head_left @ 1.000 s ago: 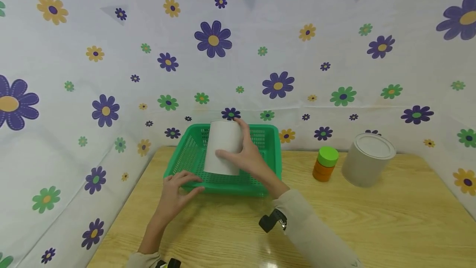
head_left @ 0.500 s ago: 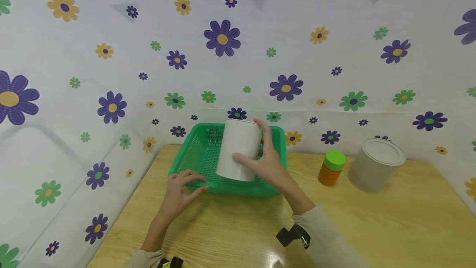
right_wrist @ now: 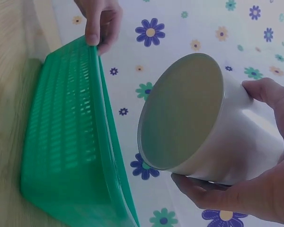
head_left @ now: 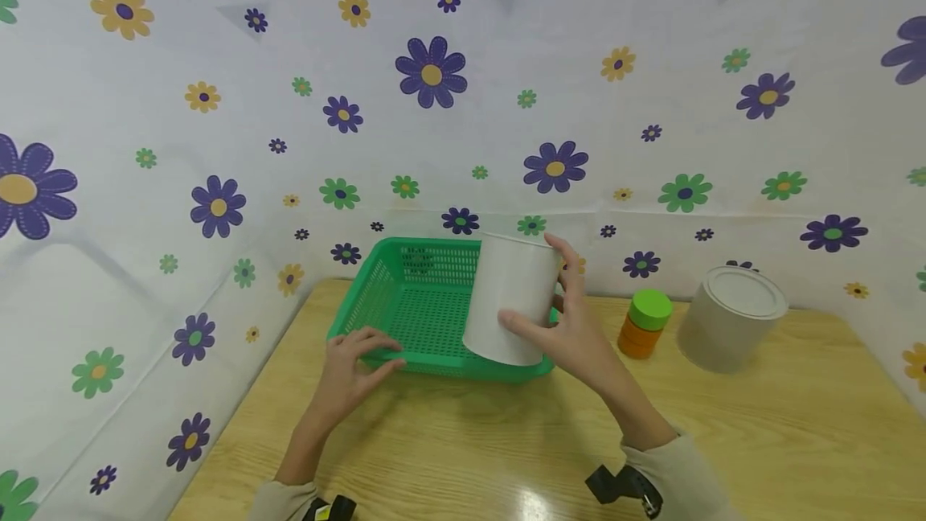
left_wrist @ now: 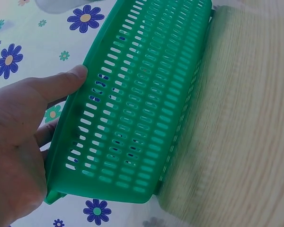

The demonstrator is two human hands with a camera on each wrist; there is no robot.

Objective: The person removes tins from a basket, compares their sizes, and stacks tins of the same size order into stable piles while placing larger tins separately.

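- Your right hand (head_left: 579, 336) grasps the white can (head_left: 512, 298), held in the air over the basket's (head_left: 405, 296) right edge.
- Your left hand (head_left: 354, 364) grips the basket's near rim.

White can (head_left: 511, 300) in right hand (head_left: 571, 336), now further right, over green basket's (head_left: 376, 300) right edge

A plain white can (head_left: 510, 300) hangs upright, slightly tilted, over the near right corner of a green basket (head_left: 405, 308). The basket sits on the surface.
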